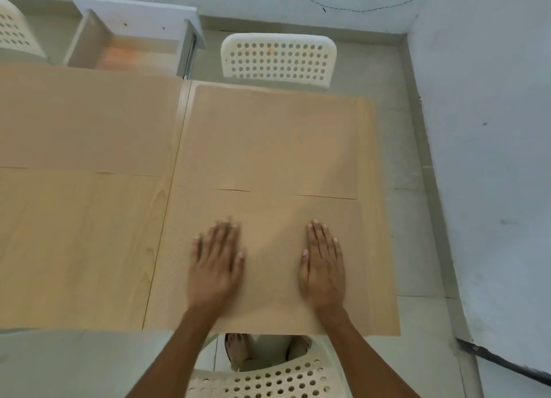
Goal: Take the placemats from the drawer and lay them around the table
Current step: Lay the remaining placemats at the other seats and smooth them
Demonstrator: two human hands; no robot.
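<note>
Tan placemats (pixel 277 147), cream perforated chairs (pixel 278 59).

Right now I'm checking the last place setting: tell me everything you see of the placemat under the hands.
The placemat is a thin tan sheet, close in colour to the wooden table. It lies flat at the near right end, reaching the table's near edge. The left hand and right hand press on it, fingers straight.

Pretty soft, even daylight here, no harsh shadows or glare anywhere. The left hand (pixel 216 266) is smeared with motion blur while the right hand (pixel 323 266) is sharper. Wide-angle lens bends the table (pixel 74 233) edges and wall lines near the corners; overall slightly mushy.
</note>
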